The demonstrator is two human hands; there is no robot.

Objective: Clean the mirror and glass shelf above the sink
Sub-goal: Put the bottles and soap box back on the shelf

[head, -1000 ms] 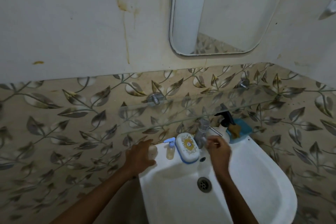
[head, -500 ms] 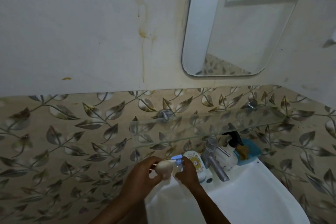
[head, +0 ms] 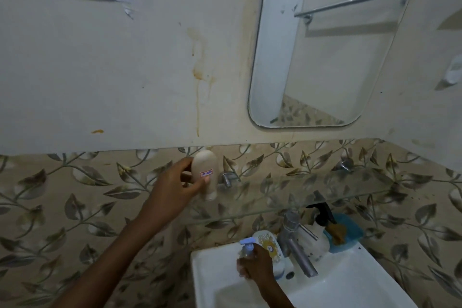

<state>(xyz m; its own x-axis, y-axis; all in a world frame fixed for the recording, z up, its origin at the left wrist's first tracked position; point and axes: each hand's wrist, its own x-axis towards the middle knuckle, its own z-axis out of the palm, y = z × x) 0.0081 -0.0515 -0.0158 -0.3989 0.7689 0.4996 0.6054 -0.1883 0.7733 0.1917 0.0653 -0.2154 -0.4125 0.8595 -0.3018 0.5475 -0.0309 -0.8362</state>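
Raised to the glass shelf (head: 325, 190) edge, left hand (head: 175, 187) fingers grip cream tube (head: 205, 172); right hand (head: 255, 267) clasps pump bottle (head: 246, 249).

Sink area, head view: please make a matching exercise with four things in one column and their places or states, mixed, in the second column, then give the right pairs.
Things:
1. cream tube
2. small pump bottle
3. black-trigger spray bottle
4. mirror

Places or states:
A. stands behind the tap, beside the blue dish
B. held up by the left hand at the left end of the glass shelf
C. hangs on the wall above the shelf
D. gripped by the right hand at the sink rim

Pairs: 1-B, 2-D, 3-A, 4-C
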